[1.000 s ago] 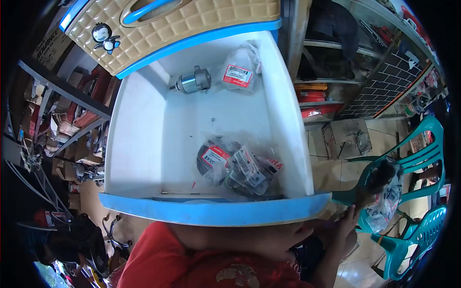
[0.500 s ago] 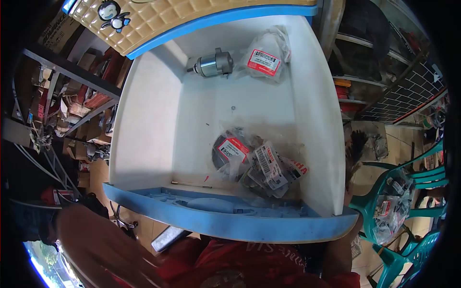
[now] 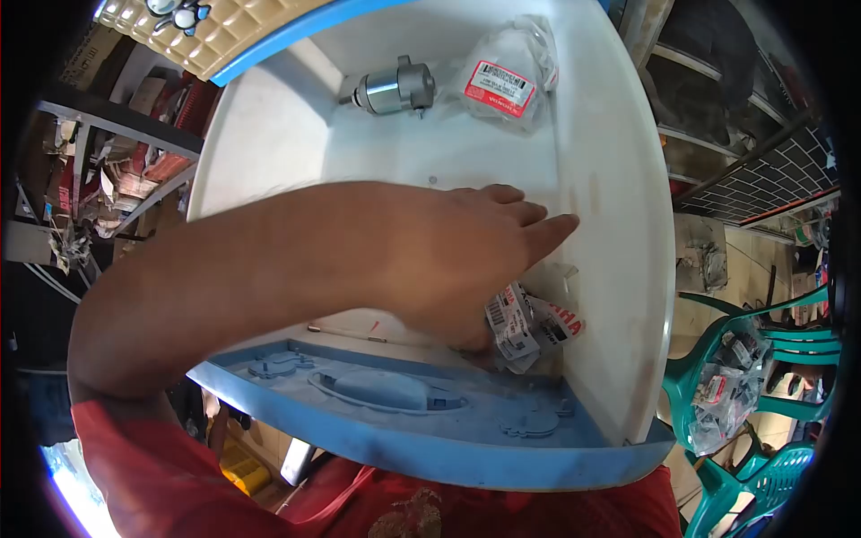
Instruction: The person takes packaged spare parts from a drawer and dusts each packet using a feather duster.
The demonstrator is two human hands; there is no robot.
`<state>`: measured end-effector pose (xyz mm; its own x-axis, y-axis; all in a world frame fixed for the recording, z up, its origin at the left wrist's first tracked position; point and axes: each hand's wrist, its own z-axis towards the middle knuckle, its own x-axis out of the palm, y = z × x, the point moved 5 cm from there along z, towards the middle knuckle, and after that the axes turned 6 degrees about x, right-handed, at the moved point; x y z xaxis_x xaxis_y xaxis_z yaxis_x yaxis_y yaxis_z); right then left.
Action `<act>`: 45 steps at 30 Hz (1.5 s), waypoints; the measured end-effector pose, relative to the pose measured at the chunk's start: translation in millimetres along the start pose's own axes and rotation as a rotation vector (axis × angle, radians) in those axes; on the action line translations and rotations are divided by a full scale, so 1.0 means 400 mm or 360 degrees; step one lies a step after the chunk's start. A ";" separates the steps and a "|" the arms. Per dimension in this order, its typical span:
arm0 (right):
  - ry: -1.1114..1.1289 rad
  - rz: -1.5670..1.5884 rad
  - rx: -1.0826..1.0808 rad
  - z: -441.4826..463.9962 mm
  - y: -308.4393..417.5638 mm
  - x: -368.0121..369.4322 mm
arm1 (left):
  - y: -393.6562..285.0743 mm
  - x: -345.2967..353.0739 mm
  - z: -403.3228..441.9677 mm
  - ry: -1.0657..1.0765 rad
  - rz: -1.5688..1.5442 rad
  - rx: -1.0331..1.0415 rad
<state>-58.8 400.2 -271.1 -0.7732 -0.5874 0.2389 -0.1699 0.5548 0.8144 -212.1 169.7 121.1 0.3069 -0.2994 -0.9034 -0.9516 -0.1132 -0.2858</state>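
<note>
My left hand (image 3: 475,251) reaches from the left across the white drawer (image 3: 613,269), back of the hand up. Its fingers are stretched out and apart, pointing right, with the thumb side low by the Yamaha-labelled plastic packets (image 3: 513,330). Whether the thumb touches them I cannot tell. The hand and forearm hide the red-labelled packet with a dark round part. Farther back in the drawer lie a metal starter motor (image 3: 392,88) and a clear bag with a red and white label (image 3: 502,88). My right hand is out of view.
The drawer's blue front (image 3: 430,439) faces my body. Above it is a tan quilted cabinet panel (image 3: 242,36). A metal shelf with boxes (image 3: 117,130) stands left. On the right, a green plastic chair (image 3: 679,399) holds bagged parts (image 3: 725,394), and a glass-sided rack (image 3: 717,99) stands behind.
My left arm has swung from the lower left into the drawer, covering the round-part packet. The view has shifted, showing more of the drawer front's inner side.
</note>
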 end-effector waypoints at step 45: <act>-0.0372 0.0139 -0.0647 -0.625 0.371 -0.196 | -0.127 -0.286 -0.273 -0.1275 -0.2215 0.0141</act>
<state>129.3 381.5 -36.6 -0.8987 -0.3746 0.2279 0.1183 0.2932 0.9487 -196.9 106.1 273.9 0.8318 0.5363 0.1431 0.0391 0.2005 -0.9789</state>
